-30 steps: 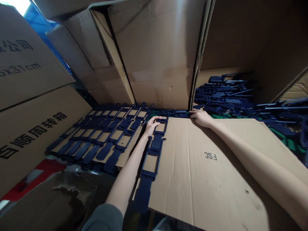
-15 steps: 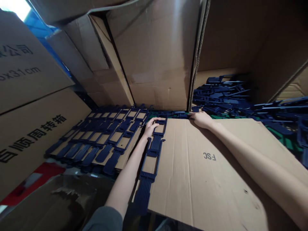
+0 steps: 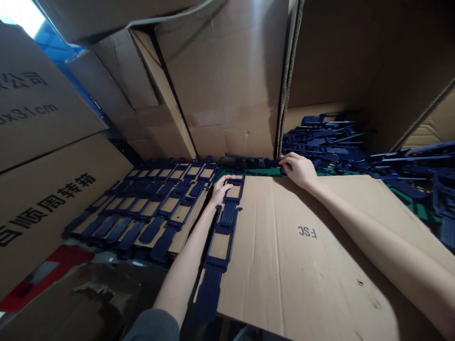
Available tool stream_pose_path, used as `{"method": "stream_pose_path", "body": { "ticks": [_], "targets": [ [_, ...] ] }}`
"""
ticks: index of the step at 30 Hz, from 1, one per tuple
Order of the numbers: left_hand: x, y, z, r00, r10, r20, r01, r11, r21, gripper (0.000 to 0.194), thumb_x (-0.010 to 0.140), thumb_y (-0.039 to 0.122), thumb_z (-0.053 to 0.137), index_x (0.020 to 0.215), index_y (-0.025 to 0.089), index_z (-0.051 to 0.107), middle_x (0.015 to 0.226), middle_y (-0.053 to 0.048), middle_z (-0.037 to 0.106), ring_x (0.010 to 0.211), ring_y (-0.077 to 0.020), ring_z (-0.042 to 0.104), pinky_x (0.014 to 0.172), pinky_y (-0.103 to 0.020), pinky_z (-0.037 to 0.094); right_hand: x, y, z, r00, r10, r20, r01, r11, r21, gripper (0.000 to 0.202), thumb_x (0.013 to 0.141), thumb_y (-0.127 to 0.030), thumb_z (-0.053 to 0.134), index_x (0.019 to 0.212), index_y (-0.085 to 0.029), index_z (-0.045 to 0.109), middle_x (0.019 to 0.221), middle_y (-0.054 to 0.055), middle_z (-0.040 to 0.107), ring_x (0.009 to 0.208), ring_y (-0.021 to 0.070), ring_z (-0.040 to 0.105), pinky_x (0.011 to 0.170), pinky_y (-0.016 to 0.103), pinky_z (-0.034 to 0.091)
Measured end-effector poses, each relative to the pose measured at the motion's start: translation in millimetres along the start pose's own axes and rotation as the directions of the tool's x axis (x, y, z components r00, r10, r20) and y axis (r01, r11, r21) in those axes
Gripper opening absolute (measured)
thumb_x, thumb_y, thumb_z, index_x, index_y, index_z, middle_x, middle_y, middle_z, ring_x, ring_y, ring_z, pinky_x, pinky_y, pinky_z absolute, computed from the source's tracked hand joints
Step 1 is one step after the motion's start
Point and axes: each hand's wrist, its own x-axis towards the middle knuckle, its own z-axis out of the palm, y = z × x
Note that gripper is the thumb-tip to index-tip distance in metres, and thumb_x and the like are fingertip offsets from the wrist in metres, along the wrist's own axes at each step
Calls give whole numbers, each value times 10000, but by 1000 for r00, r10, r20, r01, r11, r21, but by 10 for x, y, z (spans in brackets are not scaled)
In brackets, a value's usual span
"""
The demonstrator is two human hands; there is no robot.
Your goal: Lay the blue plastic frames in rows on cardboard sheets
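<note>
My left hand (image 3: 221,189) is closed on the upper end of a dark blue plastic frame strip (image 3: 223,232), which lies along the left edge of a cardboard sheet (image 3: 270,246) marked "FSC". Beyond the sheet's far edge, my right hand (image 3: 299,169) pinches the right end of another blue plastic piece (image 3: 252,161), raised a little over a green surface (image 3: 265,172). Left of my left arm, rows of similar blue frames (image 3: 142,199) lie on cardboard.
Upright cardboard (image 3: 227,85) stands behind the sheet. At the back right, an open carton (image 3: 341,61) holds a heap of loose blue frames (image 3: 323,137). More frames lie at the right edge. Printed boxes (image 3: 53,184) are stacked at the left.
My right hand has lifted slightly, and a blue piece now shows raised between its fingers. My left hand stays on the strip. The view has shifted slightly.
</note>
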Motion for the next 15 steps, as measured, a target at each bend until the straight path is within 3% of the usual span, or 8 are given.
{"method": "stream_pose_path", "body": {
  "ticks": [6,11,15],
  "targets": [
    [-2,-5,0,1000,7,-7,-7,1000,-7,255,613,228,590,859,197,647,1041,-39,652,1099,-251,540,1007,-377,348,84,-47,-204,966,48,-255,12,974,227,249,851,-240,468,884,-216,714,907,44,661,658,144,586,619,281,478],
    [-7,-3,5,1000,3,-12,-3,1000,-4,254,613,235,588,857,196,647,1037,-44,658,1092,-257,544,996,-385,356,198,-101,-529,892,53,-448,86,955,284,207,868,-254,485,859,-205,686,866,60,644,721,158,587,581,273,470],
    [-9,9,9,1000,4,-12,-4,1000,2,245,614,228,584,849,198,646,1040,-39,660,1102,-260,537,1001,-383,348,226,-177,-833,812,108,-574,91,948,306,243,888,-282,495,1082,-198,615,957,76,637,686,136,545,523,257,435]
  ]
}}
